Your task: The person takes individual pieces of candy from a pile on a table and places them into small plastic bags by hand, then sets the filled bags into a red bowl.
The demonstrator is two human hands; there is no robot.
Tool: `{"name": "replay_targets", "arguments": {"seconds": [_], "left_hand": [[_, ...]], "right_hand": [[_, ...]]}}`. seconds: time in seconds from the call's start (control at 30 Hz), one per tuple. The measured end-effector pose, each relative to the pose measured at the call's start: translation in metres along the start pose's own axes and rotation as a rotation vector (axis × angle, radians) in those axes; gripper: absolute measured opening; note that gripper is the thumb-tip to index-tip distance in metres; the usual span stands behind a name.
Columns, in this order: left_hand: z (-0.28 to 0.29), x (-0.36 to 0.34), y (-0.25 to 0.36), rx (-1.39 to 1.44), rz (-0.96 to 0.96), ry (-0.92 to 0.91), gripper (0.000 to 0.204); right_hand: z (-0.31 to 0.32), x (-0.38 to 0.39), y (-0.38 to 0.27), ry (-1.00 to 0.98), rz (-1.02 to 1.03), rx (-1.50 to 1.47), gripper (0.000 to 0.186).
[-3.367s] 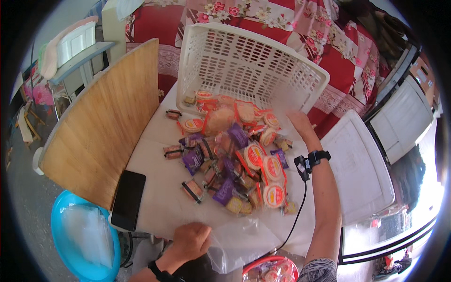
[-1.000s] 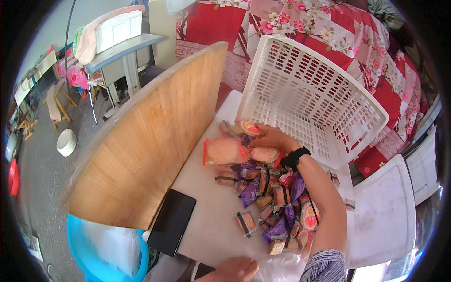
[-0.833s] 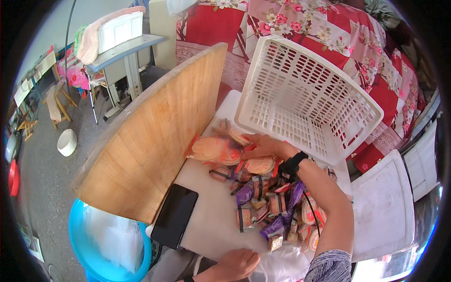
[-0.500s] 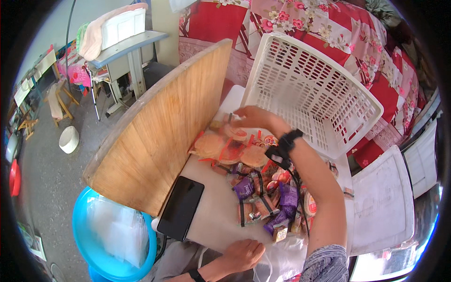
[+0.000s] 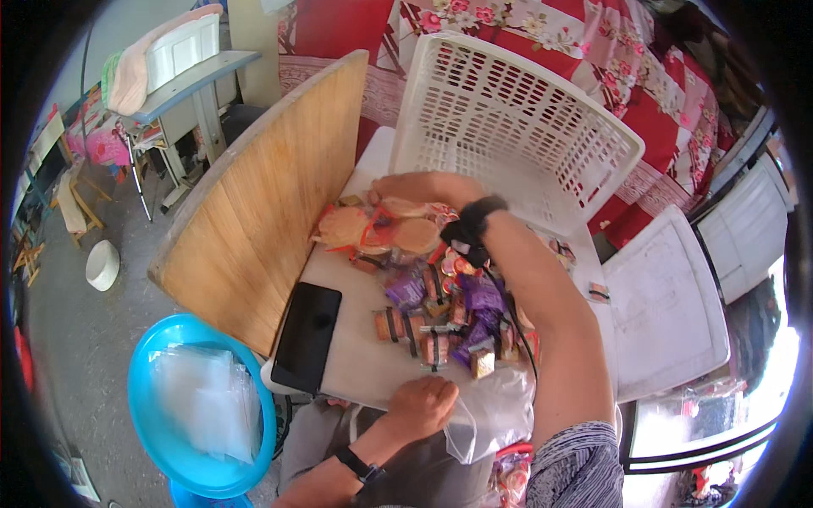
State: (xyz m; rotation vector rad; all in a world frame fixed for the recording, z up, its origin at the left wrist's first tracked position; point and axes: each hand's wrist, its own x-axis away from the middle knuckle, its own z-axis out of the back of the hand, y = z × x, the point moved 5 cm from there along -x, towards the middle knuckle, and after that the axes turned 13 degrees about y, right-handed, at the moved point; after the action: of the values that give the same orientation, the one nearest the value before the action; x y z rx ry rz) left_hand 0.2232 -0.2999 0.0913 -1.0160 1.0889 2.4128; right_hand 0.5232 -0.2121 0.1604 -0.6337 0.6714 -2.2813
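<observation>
A red floral cloth [image 5: 525,34] is filling the background behind a white counter [image 5: 356,317], where a wooden board [image 5: 275,190] is standing at the left and a slotted white basket [image 5: 538,203] is facing its open side toward the near edge. A clear plastic bag [image 5: 500,411] is hanging at that edge; its mouth could be collapsing if poorly supported. Round crackers [image 5: 343,227] and purple packets [image 5: 484,296] are lying heaped together, and a careless sweep could be sending a small banded packet [image 5: 599,292] off the right side. A black cable [image 5: 527,343], trailing by the forearm, could be snagging wrappers.

The right hand [image 5: 415,188] is curving behind the crackers, seemingly touching; blur is hiding how closed its grip is. The left hand [image 5: 423,405] is curling its fingers beside the bag; whether that grip is pinching plastic cannot be told.
</observation>
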Motion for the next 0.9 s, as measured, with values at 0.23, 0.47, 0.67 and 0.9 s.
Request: {"name": "replay_targets", "arguments": {"seconds": [0.23,0.47,0.67,0.9], "left_hand": [[0.004,-0.002,-0.004,-0.015,0.025,0.018,0.013],[0.006,-0.003,-0.002,-0.002,0.054,0.030,0.011],[0.011,0.000,-0.002,0.033,0.000,0.048,0.012],[0.007,0.003,-0.004,0.020,-0.013,0.048,0.012]], "right_hand": [[0.024,0.161,0.013,0.578,0.268,0.565,0.070],[-0.070,0.253,0.048,0.821,0.209,0.740,0.059],[-0.054,0.264,0.081,0.822,0.055,0.822,0.053],[-0.039,0.263,0.098,0.707,-0.022,0.765,0.063]]}}
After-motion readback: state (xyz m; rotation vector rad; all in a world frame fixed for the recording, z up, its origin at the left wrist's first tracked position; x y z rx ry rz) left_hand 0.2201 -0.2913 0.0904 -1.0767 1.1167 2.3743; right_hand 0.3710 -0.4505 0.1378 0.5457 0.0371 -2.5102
